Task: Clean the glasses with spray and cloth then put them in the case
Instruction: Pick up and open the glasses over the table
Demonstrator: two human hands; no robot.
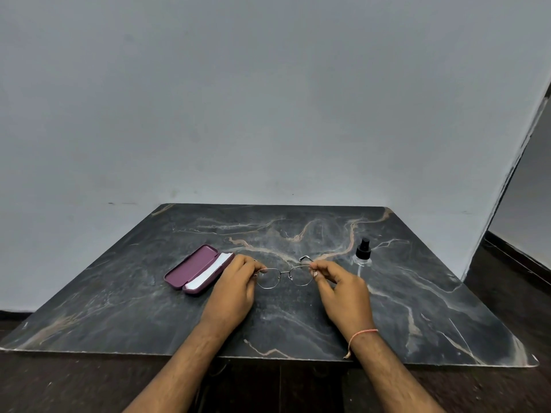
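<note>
Thin metal-framed glasses (284,276) are held just above the dark marble slab (417,293), lenses facing me. My left hand (235,290) pinches the frame's left corner and my right hand (340,289) pinches its right corner. One temple arm sticks up behind the right lens. A purple glasses case (193,268) lies open to the left of my left hand, with a white cloth (210,274) folded inside it. A clear spray bottle (363,257) with a black nozzle stands to the right, just behind my right hand.
The slab lies on a dark wooden floor (59,383) against a pale grey wall (268,99). A wall corner and a dark skirting strip (512,251) run along the right side.
</note>
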